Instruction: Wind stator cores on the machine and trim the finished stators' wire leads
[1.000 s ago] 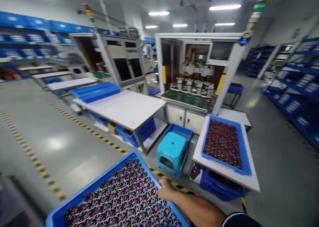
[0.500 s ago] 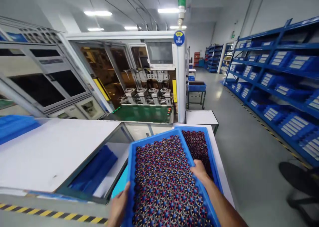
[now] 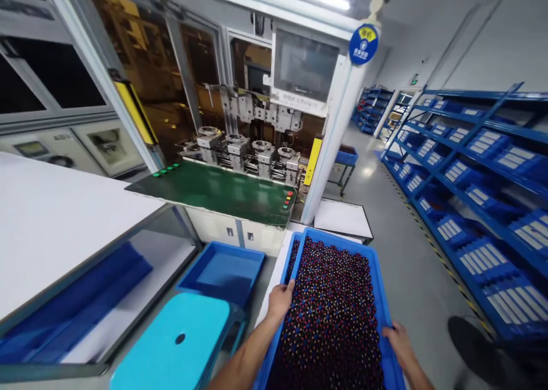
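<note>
A blue plastic tray [image 3: 382, 287] packed with rows of small round parts [image 3: 331, 298], dark with red and pale dots, is between my two hands. My left hand [image 3: 280, 300] grips its left rim, thumb over the edge. On the opposite long side, my right hand [image 3: 398, 340] is closed around the right rim. Beneath and slightly to the left, a second blue tray [image 3: 291, 256] of similar parts shows only along its edge. Whether the upper tray rests fully on the lower one, I cannot tell.
Ahead stands a machine with a green work surface [image 3: 222, 193] and a screen [image 3: 305, 64]. A turquoise stool [image 3: 175, 344] and a blue tray [image 3: 226, 270] are on the lower left. A white table [image 3: 64, 207] lies left; blue shelving [image 3: 471, 167] with bins runs along the right.
The held tray has moved right, from partly beside the second tray to mostly over it. The view has shifted, and the turquoise stool and low blue tray now show on the left.
</note>
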Demonstrator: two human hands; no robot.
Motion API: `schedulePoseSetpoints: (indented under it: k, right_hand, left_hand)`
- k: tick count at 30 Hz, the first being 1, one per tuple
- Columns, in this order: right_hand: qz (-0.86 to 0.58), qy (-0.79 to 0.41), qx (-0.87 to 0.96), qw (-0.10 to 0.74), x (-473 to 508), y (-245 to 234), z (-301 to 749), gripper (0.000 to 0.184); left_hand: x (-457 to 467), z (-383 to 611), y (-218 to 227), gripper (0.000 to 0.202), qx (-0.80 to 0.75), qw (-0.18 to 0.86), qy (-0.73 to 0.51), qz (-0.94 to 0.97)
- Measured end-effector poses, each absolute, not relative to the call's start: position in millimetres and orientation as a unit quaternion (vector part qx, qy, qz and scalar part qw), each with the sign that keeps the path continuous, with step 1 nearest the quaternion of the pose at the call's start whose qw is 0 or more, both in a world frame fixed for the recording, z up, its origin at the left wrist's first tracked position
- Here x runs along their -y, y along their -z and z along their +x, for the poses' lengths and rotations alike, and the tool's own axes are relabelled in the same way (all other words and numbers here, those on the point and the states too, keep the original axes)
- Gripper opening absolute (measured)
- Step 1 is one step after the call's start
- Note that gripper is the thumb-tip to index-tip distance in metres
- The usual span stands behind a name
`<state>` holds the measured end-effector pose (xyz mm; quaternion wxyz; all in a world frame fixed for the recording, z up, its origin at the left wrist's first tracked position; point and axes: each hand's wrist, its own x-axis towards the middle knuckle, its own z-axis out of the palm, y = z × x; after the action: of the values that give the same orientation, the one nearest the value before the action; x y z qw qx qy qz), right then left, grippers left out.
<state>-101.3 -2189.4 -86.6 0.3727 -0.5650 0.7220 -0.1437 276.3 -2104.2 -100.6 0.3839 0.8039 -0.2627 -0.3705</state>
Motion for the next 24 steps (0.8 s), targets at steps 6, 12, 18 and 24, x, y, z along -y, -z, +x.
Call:
schedulePoseSetpoints:
  k: [6, 12, 18, 24]
  right_hand:
    - [-0.568, 0.150, -0.716, 0.378, 2225.0, 114.4, -70.4, 0.025]
    - [-0.591, 0.141, -0.706, 0.363, 2253.8, 128.4, -50.9, 0.014]
    - [-0.608, 0.108, -0.711, 0.336, 2267.4, 131.3, -42.7, 0.015]
    - [-0.587, 0.124, -0.729, 0.329, 2216.5, 122.1, -57.1, 0.030]
  left_hand:
    - [2132.2, 309.8, 114.4, 0.034, 0.251, 0.354, 0.394, 0.810]
    - [2143.5, 326.0, 136.9, 0.032, 0.233, 0.336, 0.400, 0.820]
    - [2152.5, 331.0, 141.8, 0.033, 0.244, 0.316, 0.403, 0.823]
    - [2083.7, 307.4, 131.3, 0.036, 0.284, 0.270, 0.397, 0.830]
